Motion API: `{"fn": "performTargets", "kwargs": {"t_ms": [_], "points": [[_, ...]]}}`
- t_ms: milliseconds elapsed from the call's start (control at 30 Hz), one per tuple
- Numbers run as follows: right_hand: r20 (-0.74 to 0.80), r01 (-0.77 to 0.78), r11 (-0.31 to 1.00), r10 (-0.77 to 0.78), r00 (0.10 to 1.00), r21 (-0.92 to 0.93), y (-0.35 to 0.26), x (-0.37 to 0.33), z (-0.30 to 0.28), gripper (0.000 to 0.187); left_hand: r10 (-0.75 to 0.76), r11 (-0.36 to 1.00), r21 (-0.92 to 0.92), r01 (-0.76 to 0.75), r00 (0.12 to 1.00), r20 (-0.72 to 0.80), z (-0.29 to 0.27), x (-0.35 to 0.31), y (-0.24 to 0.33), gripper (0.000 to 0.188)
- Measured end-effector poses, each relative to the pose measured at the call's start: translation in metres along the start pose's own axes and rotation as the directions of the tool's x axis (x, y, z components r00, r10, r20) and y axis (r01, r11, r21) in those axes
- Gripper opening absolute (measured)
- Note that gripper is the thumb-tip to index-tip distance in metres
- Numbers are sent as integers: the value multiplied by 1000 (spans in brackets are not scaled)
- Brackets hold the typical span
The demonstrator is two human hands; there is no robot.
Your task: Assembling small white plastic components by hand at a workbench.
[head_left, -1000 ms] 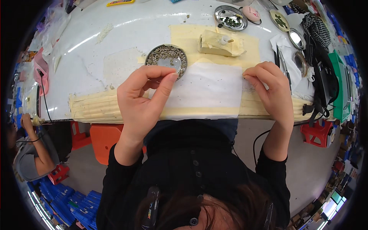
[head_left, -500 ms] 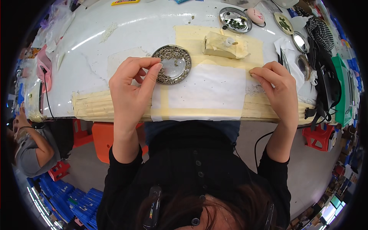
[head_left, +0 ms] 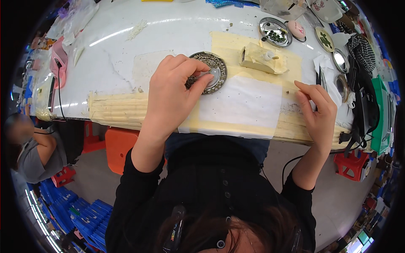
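Our right hand (head_left: 317, 109), beside the white sheet (head_left: 240, 105), has fingers slightly parted. At the sheet's far-left corner, our left hand (head_left: 174, 95) poises narrow fingers over the dish (head_left: 226, 76) of small bits (head_left: 206, 57); holding any, we cannot tell. A light pinch suits.

Your round, shallow dish (head_left: 217, 76) sits flat on the table, with a dark metallic rim and a pale, shiny bottom. Small grey-brown pieces (head_left: 207, 58) crowd its edge in a loose ring, leaving the middle largely bare. Your left hand (head_left: 181, 86) covers part of its left side, thumb and forefinger over the inside; whether they pinch a piece is too small to tell. Just below and to the right of the dish, your white sheet (head_left: 240, 103) lies flat, dotted with scattered dark specks. Your right hand (head_left: 316, 103) is beside the sheet's right edge, off the sheet, fingers bent.
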State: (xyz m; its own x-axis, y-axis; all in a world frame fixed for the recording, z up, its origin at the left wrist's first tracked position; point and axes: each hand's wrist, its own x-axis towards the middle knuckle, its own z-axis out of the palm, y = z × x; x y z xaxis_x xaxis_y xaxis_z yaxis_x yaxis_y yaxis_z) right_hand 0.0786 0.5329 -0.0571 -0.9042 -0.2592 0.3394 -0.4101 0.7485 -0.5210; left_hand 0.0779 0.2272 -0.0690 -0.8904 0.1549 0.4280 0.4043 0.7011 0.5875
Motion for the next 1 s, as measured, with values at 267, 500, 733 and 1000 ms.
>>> {"fn": "performTargets", "kwargs": {"t_ms": [267,500,733,1000], "points": [[-66,-16,1000,16,998,3,-2,-11,-9,16,6,998,60,-6,1000,4,11,-3,-3,11],[-138,28,999,-22,990,43,-13,-16,-9,15,57,995,78,-57,998,-2,6,-2,-1,10],[-175,118,972,-83,981,203,-36,-17,5,12,-101,972,-222,80,991,-84,0,-7,3,6],[-222,224,893,-145,964,389,-71,-7,34,19,-205,-10,-896,443,876,436,-6,-17,9,12]]}}
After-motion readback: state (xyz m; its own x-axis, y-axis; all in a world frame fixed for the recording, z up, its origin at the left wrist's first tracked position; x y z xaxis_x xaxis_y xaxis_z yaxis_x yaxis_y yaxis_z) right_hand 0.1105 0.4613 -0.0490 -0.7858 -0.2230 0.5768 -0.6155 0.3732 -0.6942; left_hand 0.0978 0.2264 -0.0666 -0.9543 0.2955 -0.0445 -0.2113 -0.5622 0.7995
